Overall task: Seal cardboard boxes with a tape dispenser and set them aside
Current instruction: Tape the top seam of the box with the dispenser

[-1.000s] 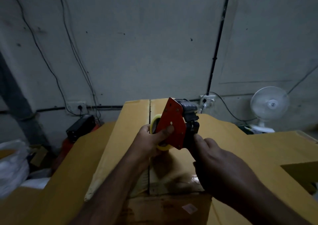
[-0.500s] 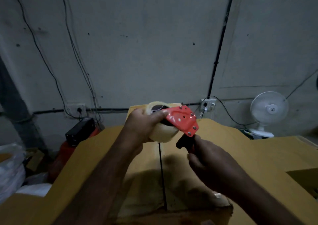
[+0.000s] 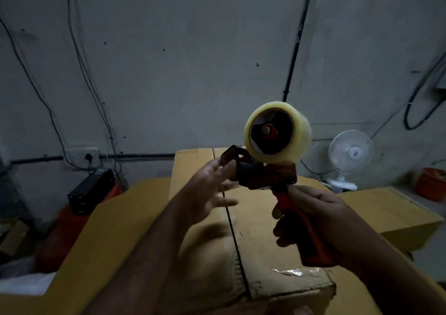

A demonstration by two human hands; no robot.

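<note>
A red tape dispenser (image 3: 268, 174) with a roll of clear tape (image 3: 277, 133) is held up above a closed cardboard box (image 3: 265, 237). My right hand (image 3: 311, 220) grips its red handle. My left hand (image 3: 210, 189) is blurred, fingers spread, its fingertips touching the dispenser's front end. The box has a dark centre seam between its two top flaps, and a short strip of shiny tape (image 3: 289, 271) lies near its front edge.
More cardboard boxes lie to the left (image 3: 101, 237) and right (image 3: 391, 208). Against the grey wall stand a white fan (image 3: 350, 155), a black device (image 3: 91, 191) and an orange container (image 3: 432, 182). Cables run along the wall.
The dispenser has turned so the tape roll now faces up and towards me. My left hand has let go of the roll and opened at the dispenser's front end.
</note>
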